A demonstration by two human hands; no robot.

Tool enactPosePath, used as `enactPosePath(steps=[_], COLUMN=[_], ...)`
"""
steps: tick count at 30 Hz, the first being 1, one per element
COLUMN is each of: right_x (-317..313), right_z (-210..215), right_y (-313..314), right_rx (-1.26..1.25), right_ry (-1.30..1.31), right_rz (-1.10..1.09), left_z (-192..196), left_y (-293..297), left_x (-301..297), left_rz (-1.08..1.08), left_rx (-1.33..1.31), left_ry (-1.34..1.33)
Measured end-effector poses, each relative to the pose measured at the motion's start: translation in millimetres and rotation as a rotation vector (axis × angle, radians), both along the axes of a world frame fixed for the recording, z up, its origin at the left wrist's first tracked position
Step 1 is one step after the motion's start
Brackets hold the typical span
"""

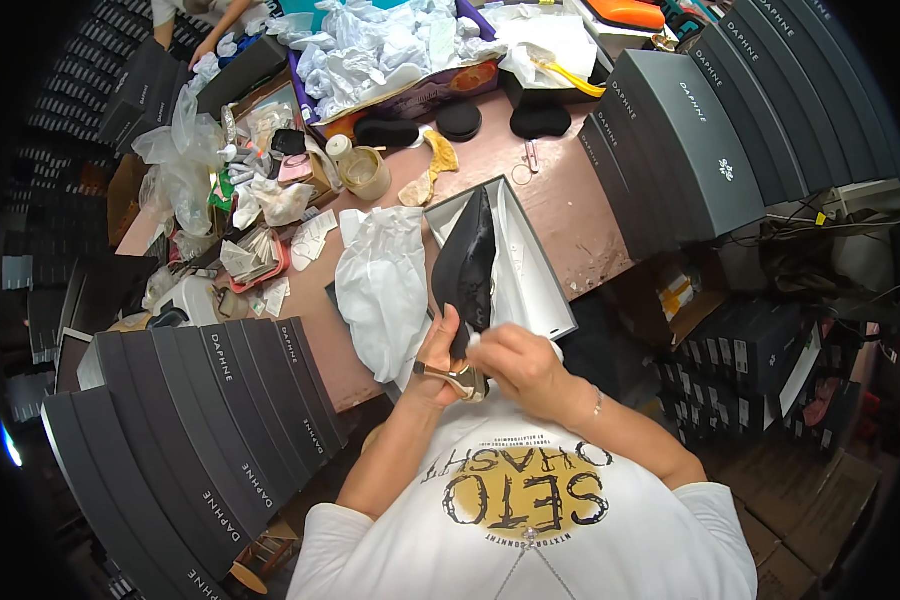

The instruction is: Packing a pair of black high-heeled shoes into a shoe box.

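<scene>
A black pointed shoe lies toe-away over an open shoebox with a pale inside. Around its heel end, close to my body, my left hand is closed, with the thumb up along the side. A beige and dark part shows beneath that hand. My right hand pinches a small white wad against or just beside the heel end; I cannot tell if they touch. White tissue paper spreads left of the box, and more white paper lines its inside.
Stacked dark shoeboxes stand at left and right. On the pink table are a jar, a yellow cloth and black pads. A purple carton holds crumpled paper. Another person's arm reaches in at far left.
</scene>
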State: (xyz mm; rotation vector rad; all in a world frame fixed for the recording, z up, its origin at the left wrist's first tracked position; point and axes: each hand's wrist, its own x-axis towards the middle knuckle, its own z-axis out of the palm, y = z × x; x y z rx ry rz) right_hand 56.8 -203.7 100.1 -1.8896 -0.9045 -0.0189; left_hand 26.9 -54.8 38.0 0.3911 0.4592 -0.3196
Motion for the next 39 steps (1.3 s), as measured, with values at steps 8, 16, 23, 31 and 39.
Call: enactPosePath(steps=[8, 16, 23, 31, 39], right_x=[10.6, -1.2, -12.6, -24.8, -11.4], right_z=[-7.9, 13.3, 12.7, 8.3, 6.4], right_y=[6.0, -20.8, 2.6, -6.0, 1.9], right_rx=[-0.012, 0.164, 0.058, 0.009, 0.022], right_ry=[0.002, 0.776, 0.237, 0.167, 0.110], right_rz=[-0.020, -0.191, -0.101, -0.023, -0.058], left_z=[-7.8, 2.0, 5.9, -2.7, 3.7], left_y=[6.3, 13.2, -2.3, 5.5, -1.1], left_x=[-5.0, 7.0, 8.5, 4.6, 6.2], left_rz=[-0.025, -0.024, 0.104, -0.007, 0.104], left_rx=[-0.045, -0.009, 0.059, -0.021, 0.076], left_ry=[0.009, -0.118, 0.082, 0.012, 0.076])
